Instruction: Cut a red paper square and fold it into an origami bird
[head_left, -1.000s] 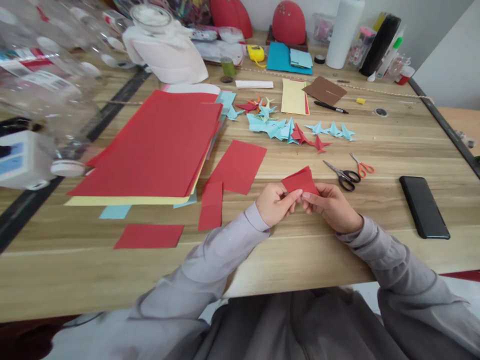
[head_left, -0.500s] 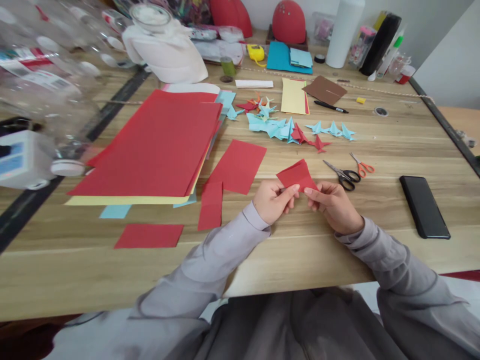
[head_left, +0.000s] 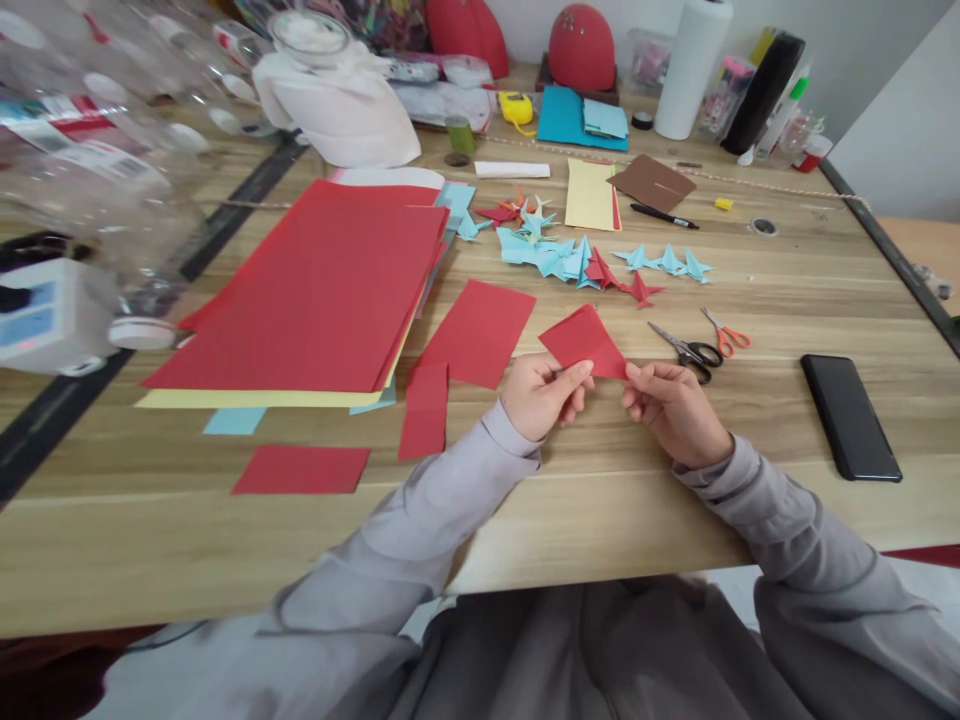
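Note:
A small red square of paper (head_left: 582, 338) with a crease across it is held up between both hands above the table. My left hand (head_left: 541, 396) pinches its lower left part with the thumb on top. Its right corner is pinched by my right hand (head_left: 670, 408), fingers curled. Left of my left hand lie a larger red sheet (head_left: 480, 330), a creased red strip (head_left: 424, 410) and a red rectangle (head_left: 301, 470). Beyond the paper are folded blue and red paper cranes (head_left: 577, 262). Black-handled scissors (head_left: 694, 352) and orange-handled scissors (head_left: 724, 335) lie beyond my right hand.
A stack of large red sheets (head_left: 315, 290) covers the left of the table. Plastic bottles (head_left: 142, 240) crowd the far left. A black phone (head_left: 850, 416) lies at right. Behind are yellow paper (head_left: 589, 194), a brown card (head_left: 652, 184), a pen (head_left: 664, 216) and a tape measure (head_left: 516, 108).
The red paper has turned and opened out to a wider face. My right hand has slid right to its corner, and the gap between the hands has grown. The view has shifted slightly.

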